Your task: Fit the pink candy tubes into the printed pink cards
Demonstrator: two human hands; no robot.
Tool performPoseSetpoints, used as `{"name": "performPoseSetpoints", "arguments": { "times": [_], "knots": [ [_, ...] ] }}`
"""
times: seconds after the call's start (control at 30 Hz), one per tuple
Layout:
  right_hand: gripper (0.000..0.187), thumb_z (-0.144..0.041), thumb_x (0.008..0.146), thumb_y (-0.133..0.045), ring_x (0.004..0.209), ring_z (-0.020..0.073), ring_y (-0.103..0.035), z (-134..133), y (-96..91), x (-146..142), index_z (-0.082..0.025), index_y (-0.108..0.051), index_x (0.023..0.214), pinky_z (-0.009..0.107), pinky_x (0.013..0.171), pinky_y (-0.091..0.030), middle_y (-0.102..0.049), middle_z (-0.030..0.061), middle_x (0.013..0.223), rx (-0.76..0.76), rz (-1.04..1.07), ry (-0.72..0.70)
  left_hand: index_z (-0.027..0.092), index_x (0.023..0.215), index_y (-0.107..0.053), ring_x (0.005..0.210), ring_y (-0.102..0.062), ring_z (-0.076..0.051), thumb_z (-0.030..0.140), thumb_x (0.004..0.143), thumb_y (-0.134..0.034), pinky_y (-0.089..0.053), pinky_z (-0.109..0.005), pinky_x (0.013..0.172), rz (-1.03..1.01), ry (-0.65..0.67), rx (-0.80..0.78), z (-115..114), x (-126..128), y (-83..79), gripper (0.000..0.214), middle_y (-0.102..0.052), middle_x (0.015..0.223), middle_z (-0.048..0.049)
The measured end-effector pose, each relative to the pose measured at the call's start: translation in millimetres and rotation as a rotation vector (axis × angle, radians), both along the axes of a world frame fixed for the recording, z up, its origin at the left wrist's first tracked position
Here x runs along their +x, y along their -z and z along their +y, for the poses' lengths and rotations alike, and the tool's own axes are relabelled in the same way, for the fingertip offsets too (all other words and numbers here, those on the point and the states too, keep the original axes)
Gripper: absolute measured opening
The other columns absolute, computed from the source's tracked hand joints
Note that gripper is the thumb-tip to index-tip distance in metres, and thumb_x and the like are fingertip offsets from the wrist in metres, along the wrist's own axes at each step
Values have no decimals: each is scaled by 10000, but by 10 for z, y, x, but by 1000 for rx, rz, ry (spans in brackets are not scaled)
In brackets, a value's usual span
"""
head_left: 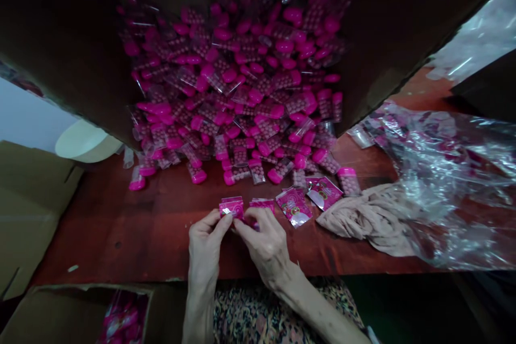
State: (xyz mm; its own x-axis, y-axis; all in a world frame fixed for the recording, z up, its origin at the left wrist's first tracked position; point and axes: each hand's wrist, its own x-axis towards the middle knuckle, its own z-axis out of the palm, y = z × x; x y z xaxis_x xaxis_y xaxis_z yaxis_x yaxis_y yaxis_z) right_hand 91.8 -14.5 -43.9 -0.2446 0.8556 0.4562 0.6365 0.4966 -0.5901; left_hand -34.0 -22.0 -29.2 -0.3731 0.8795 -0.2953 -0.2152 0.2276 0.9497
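Observation:
My left hand point(206, 244) and my right hand point(264, 242) meet at the front of a red-brown table point(133, 220). Both pinch the same small pink packet point(232, 208) between thumb and fingers. A second pink packet point(262, 204) lies just behind my right hand. Two more flat pink packets point(294, 206) point(324, 192) lie to the right. Behind them spills a large heap of small clear tubes with pink caps point(242, 97), filled with pink beads, out of a tipped cardboard box point(68, 48).
A beige cloth point(371, 220) and a crumpled clear plastic bag point(451, 183) cover the table's right side. A cream bowl point(84, 141) sits at the left. Cardboard point(28, 199) stands left, and an open carton with pink packets point(121, 317) is at the lower left.

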Motion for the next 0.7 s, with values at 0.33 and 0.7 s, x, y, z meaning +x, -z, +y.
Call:
{"name": "performPoseSetpoints", "arguments": {
  "times": [0.33,0.7],
  "knots": [
    [310,-311,857,-525,501,92,-449,15,-116,-51,-165,-545,584,201,482,-372,-491,-41,529,-519,607,19,143,608,-715,496,-582,-78,191,478,-822,-481,-166,519,-415,-202,7,111,273,-251,175,-689,565,-9],
    [404,-320,934,-400,515,100,-401,93,-381,174,-189,-439,554,227,502,-307,-411,-38,550,-437,348,-91,141,681,-717,602,-615,-108,153,471,-830,-507,-205,607,-609,-129,-104,118,260,-203,239,-703,665,-25]
  ]
}}
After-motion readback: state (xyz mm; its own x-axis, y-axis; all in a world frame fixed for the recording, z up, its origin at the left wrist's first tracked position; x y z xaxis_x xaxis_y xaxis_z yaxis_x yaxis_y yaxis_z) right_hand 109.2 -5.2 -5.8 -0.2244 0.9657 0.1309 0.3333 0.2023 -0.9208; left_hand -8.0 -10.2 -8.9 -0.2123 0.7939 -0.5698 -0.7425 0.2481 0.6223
